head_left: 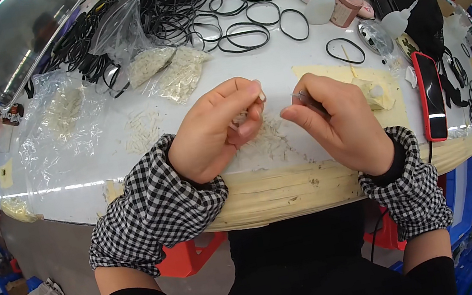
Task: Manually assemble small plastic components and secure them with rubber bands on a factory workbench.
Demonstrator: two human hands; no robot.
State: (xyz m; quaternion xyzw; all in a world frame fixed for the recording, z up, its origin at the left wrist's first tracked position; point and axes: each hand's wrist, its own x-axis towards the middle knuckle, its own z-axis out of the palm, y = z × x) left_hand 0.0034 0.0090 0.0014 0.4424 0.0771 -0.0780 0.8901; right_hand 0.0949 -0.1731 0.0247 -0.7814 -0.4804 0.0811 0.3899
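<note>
The left hand (pixel 210 128), raised over the worktop (pixel 272 65), pinches a white piece (pixel 262 97). Opposite, the right fingers (pixel 321 87) curl round a tool (pixel 311 102).

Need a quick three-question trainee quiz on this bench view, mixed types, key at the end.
1. What colour are the loops heaped at the far side of the table?
2. True or false: the left hand lies open and flat.
3. Which is nearer the red-cased phone?
A) left hand
B) right hand

Key:
1. Black.
2. False: it is curled, pinching a small whitish piece.
3. B: the phone lies to the right of the right hand.
</note>
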